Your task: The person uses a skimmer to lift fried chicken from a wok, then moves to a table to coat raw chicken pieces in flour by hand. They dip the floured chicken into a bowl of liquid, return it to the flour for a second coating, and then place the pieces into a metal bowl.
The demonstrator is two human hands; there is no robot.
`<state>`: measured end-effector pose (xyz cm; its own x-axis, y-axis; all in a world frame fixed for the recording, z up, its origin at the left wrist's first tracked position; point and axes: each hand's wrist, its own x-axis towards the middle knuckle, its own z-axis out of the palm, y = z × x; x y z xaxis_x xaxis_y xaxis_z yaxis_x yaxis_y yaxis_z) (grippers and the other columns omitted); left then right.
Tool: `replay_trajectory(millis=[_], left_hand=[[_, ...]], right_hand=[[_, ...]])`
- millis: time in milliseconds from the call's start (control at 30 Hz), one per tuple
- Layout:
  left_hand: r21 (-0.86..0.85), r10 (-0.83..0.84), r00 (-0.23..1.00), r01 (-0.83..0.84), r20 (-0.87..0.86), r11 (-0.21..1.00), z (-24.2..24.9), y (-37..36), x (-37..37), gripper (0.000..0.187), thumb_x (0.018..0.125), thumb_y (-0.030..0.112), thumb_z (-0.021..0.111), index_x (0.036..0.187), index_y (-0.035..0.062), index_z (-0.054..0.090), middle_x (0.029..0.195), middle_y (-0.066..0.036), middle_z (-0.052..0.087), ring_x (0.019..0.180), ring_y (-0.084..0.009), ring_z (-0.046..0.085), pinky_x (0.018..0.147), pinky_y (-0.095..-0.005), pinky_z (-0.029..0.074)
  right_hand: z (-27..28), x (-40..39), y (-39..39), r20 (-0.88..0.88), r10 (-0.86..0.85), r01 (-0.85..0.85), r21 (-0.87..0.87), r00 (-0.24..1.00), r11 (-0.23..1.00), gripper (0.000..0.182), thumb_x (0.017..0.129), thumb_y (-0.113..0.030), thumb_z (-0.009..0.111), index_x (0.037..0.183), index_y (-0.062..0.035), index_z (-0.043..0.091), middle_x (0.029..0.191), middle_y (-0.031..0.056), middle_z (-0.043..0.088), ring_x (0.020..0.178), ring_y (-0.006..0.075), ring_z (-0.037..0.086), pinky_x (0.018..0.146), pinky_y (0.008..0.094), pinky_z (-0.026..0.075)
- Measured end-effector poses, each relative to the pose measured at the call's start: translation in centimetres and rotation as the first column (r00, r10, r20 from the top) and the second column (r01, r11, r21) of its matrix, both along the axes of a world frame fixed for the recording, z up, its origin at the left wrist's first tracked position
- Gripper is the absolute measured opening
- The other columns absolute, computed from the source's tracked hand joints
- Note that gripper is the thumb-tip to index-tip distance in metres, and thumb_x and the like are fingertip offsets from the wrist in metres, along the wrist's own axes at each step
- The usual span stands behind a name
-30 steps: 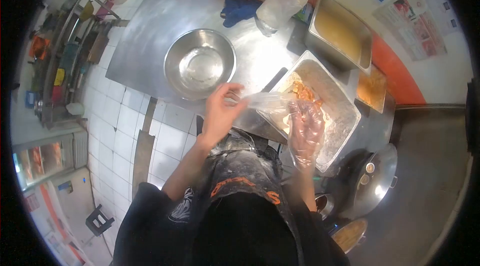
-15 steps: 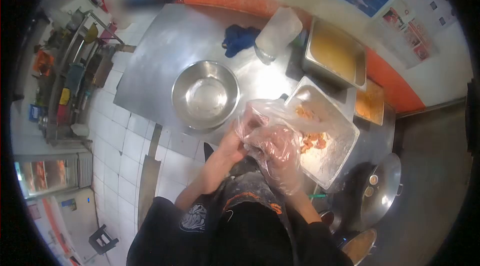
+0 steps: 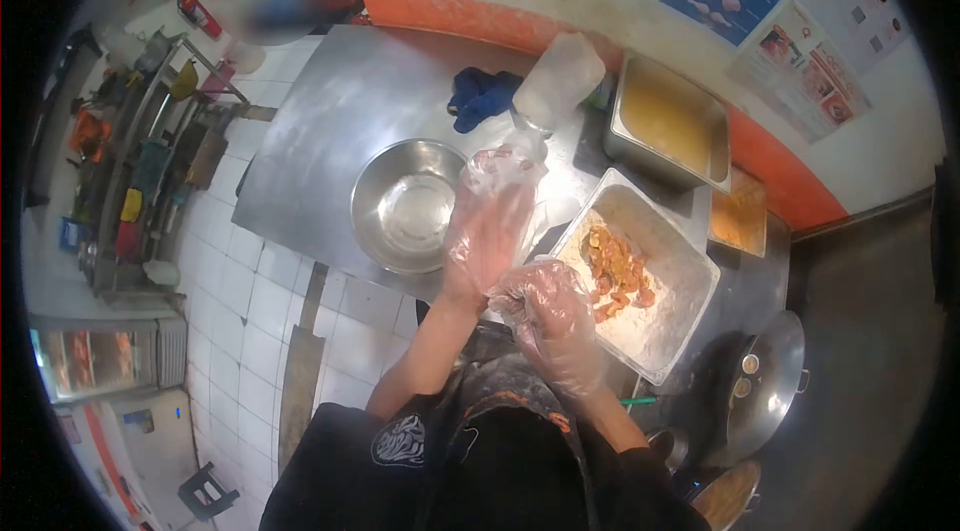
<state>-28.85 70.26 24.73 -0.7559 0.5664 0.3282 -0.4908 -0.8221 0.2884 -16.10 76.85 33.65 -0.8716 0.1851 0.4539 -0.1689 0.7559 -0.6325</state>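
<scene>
The right hand (image 3: 553, 316), wearing a thin clear plastic glove, is clenched, its fingers curled and bunched on the cuff of the left glove (image 3: 516, 169) at the left wrist. The left hand (image 3: 490, 228) grasps nothing; it sits inside that same glove with its fingers stretched away from the body, and loose, wrinkled plastic stands out past the fingertips. The left glove is thus right in the grip at its cuff — the rest of it reaches forward from there, over the steel table (image 3: 312, 166).

Just left of the grip is a round metal bowl (image 3: 392, 221), its right side partly hidden behind the left hand. Right of the grip, close to the right hand, lies a metal tray (image 3: 678, 261) set at a slant, with pieces of meat (image 3: 617, 266) in an orange-brown coating on pale flour (image 3: 640, 333).

Forward of the grip are a crumpled blue cloth (image 3: 485, 98) and, beside it, a cloudy plastic bag (image 3: 562, 79). Forward and to the right stands a deep pan (image 3: 668, 166) of yellow liquid — beyond the tray — with a smaller pan (image 3: 738, 211) of something orange next to it. Well to the right of the grip is a wide wok (image 3: 765, 401) with two small round things inside.
</scene>
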Motion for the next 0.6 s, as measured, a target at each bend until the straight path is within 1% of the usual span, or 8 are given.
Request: replay_trajectory(millis=[33,133,300,400,467,500,533,600], left_hand=[[0.019,0.026,0.998,-0.025,-0.062,1.000,0.2,0.1,-0.2,0.057,0.109,0.045,0.036,0.156,0.0129,0.035,0.167,-0.014,0.026,0.154,-0.0360,0.022,0.128,-0.0535,0.014],[0.248,-0.216,0.954,0.163,0.206,0.955,3.3,0.1,0.1,0.062,0.108,0.050,0.035,0.160,0.0148,0.030,0.166,-0.013,0.027,0.155,-0.0356,0.020,0.128,-0.0535,0.013],[0.169,-0.285,0.892,0.239,0.351,0.956,5.7,-0.5,0.3,0.070,0.107,0.058,0.028,0.163,0.0162,0.022,0.169,-0.014,0.020,0.156,-0.0356,0.015,0.128,-0.0550,0.011],[0.234,-0.327,0.893,0.262,0.308,0.936,5.9,-0.8,0.3,0.071,0.107,0.058,0.025,0.164,0.0158,0.020,0.169,-0.016,0.017,0.156,-0.0360,0.013,0.128,-0.0560,0.009],[0.288,-0.344,0.895,0.263,0.284,0.921,5.7,-1.0,0.3,0.070,0.108,0.055,0.026,0.164,0.0151,0.019,0.169,-0.016,0.017,0.156,-0.0364,0.014,0.128,-0.0563,0.011],[0.311,-0.352,0.893,0.262,0.281,0.913,5.5,-1.1,0.3,0.069,0.108,0.053,0.028,0.164,0.0147,0.019,0.169,-0.017,0.017,0.156,-0.0367,0.015,0.127,-0.0562,0.013],[0.334,-0.361,0.890,0.263,0.278,0.905,5.4,-1.2,0.3,0.068,0.108,0.051,0.030,0.164,0.0142,0.019,0.169,-0.017,0.017,0.156,-0.0370,0.015,0.127,-0.0561,0.016],[0.075,-0.253,0.933,0.241,0.256,0.968,5.8,-1.2,0.2,0.065,0.109,0.046,0.033,0.164,0.0138,0.017,0.168,-0.017,0.020,0.154,-0.0384,0.021,0.126,-0.0535,0.021]], right_hand=[[-0.1,-0.1,-0.1,-0.022,0.003,-0.002,0.018,1.000,1.000,0.021,0.076,-0.008,0.080,0.094,-0.0115,0.068,0.093,0.0061,0.069,0.087,0.0304,0.064,0.080,0.0444,0.050],[0.0,-0.2,-0.1,-0.053,0.031,-0.029,0.043,0.998,0.999,0.021,0.077,-0.009,0.080,0.095,-0.0117,0.068,0.093,0.0063,0.069,0.088,0.0305,0.065,0.080,0.0443,0.050],[0.7,0.1,-0.4,0.046,0.041,-0.040,-0.023,0.998,0.999,0.018,0.081,-0.008,0.078,0.094,-0.0106,0.067,0.093,0.0088,0.068,0.087,0.0321,0.064,0.082,0.0440,0.050],[0.4,0.9,0.1,-0.052,-0.169,0.158,-0.172,0.984,0.972,0.014,0.088,-0.010,0.075,0.099,-0.0075,0.068,0.092,0.0079,0.067,0.086,0.0277,0.064,0.082,0.0413,0.051],[1.0,-0.3,0.3,-0.038,-0.491,0.433,-0.415,0.870,0.800,0.013,0.094,-0.013,0.072,0.103,-0.0049,0.068,0.092,0.0051,0.065,0.088,0.0212,0.063,0.081,0.0378,0.050],[0.8,-0.5,0.5,0.027,-0.508,0.447,-0.518,0.861,0.730,0.015,0.096,-0.015,0.071,0.105,-0.0040,0.067,0.092,0.0038,0.065,0.089,0.0185,0.062,0.081,0.0362,0.050],[0.7,-0.6,0.8,0.089,-0.523,0.461,-0.612,0.848,0.643,0.017,0.098,-0.017,0.070,0.107,-0.0031,0.067,0.093,0.0024,0.064,0.089,0.0157,0.061,0.080,0.0346,0.050],[-2.1,0.0,2.9,0.211,-0.261,0.323,-0.778,0.942,0.539,0.022,0.100,-0.021,0.069,0.111,-0.0022,0.066,0.095,-0.0002,0.063,0.092,0.0111,0.059,0.080,0.0318,0.049]])
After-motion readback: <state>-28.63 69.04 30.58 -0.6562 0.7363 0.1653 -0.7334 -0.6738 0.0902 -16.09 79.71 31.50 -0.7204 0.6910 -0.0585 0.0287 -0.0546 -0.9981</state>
